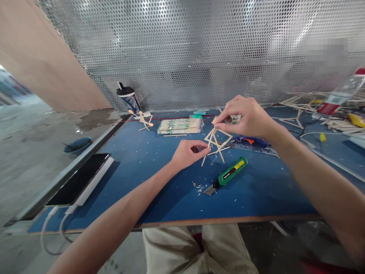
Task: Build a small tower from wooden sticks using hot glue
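Note:
A small frame of thin wooden sticks (219, 147) stands on the blue table between my hands. My left hand (189, 154) pinches one of its slanted legs from the left, thumb and index finger closed around it. From above, my right hand (242, 116) is closed in a pinch at the frame's top, where the sticks meet; its fingertips partly hide the joint. Just in front lies a green utility knife (231, 173) with its blade out, pointing left. Wood shavings (199, 188) are scattered beside the blade.
Behind are a wrapped stick bundle (180, 126), another small stick model (145, 121) and a tumbler (129, 98). At left, a phone (80, 179) lies on a white power bank with cables. To the right stand a bottle (340, 95) and more stick frames (296, 120). Perforated metal closes off the back.

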Demonstrator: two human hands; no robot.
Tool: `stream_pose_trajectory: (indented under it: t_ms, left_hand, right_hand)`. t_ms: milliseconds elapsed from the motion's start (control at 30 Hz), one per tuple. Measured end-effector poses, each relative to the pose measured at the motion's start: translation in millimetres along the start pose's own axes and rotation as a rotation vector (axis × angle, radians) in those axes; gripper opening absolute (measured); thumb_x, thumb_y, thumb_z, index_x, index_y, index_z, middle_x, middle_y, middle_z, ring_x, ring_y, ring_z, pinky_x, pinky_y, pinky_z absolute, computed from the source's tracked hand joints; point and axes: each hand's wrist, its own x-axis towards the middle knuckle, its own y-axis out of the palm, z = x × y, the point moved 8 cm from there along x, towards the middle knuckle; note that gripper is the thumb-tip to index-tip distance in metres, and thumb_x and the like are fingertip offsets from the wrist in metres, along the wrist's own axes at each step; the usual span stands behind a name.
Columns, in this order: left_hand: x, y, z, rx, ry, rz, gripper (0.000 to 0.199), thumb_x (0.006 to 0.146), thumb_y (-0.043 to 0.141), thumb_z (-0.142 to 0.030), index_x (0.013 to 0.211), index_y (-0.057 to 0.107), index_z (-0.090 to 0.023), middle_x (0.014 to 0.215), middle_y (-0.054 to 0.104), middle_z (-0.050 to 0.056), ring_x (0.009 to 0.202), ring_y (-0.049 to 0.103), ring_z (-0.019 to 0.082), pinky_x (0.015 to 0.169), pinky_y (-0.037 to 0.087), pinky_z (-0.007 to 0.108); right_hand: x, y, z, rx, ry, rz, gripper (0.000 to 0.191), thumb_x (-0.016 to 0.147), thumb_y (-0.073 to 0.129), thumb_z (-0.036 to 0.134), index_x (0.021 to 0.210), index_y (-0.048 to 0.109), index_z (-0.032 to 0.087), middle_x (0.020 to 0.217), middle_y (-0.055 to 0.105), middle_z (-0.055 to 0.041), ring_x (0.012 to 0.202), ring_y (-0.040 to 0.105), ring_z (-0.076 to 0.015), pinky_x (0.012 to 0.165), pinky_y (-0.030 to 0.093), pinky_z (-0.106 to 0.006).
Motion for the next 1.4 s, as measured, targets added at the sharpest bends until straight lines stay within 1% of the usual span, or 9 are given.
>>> stream_pose_trajectory:
  t_ms: [333, 600, 1000, 1400]
  left_hand:
    - [0.5, -1.0, 0.6, 0.006, -0.002, 0.004, 0.024, 0.084, 0.067, -0.044, 0.086, 0.078, -0.022, 0.077, 0.074, 0.001, 0.057, 0.055, 0.01, 0.056, 0.046, 0.024]
    - [0.0, -0.6, 2.2, -0.015, -0.022, 0.019, 0.025, 0.084, 0.068, -0.043, 0.087, 0.078, -0.021, 0.077, 0.074, 0.001, 0.058, 0.053, 0.009, 0.056, 0.045, 0.023]
    - [-0.4, -1.5, 2.4, -0.016, -0.024, 0.012, 0.023, 0.083, 0.07, -0.043, 0.085, 0.078, -0.021, 0.076, 0.074, 0.001, 0.058, 0.054, 0.01, 0.056, 0.045, 0.023]
    - [0.2, -1.9, 1.4, -0.001, -0.002, 0.012, 0.023, 0.084, 0.069, -0.043, 0.085, 0.078, -0.022, 0.078, 0.075, 0.001, 0.057, 0.055, 0.01, 0.056, 0.046, 0.023]
  right_hand:
    - [-0.1, 0.3, -1.6, -0.005, -0.004, 0.007, 0.012, 0.082, 0.067, 0.038, 0.081, 0.076, 0.031, 0.07, 0.07, 0.0022, 0.067, 0.06, -0.0159, 0.085, 0.04, -0.039]
    - [-0.4, 2.3, -3.2, -0.02, -0.024, 0.023, 0.018, 0.085, 0.064, 0.041, 0.084, 0.077, 0.028, 0.071, 0.07, 0.0007, 0.069, 0.059, -0.0163, 0.084, 0.038, -0.038]
    - [-1.1, 2.1, -6.2, -0.018, -0.001, 0.003, 0.015, 0.084, 0.066, 0.04, 0.083, 0.075, 0.028, 0.07, 0.067, 0.0017, 0.07, 0.055, -0.0158, 0.085, 0.036, -0.038]
    - [-1.8, 3.7, -9.2, -0.044, 0.017, 0.007, 0.015, 0.084, 0.067, 0.041, 0.084, 0.076, 0.029, 0.072, 0.067, 0.0005, 0.075, 0.055, -0.0178, 0.082, 0.036, -0.038]
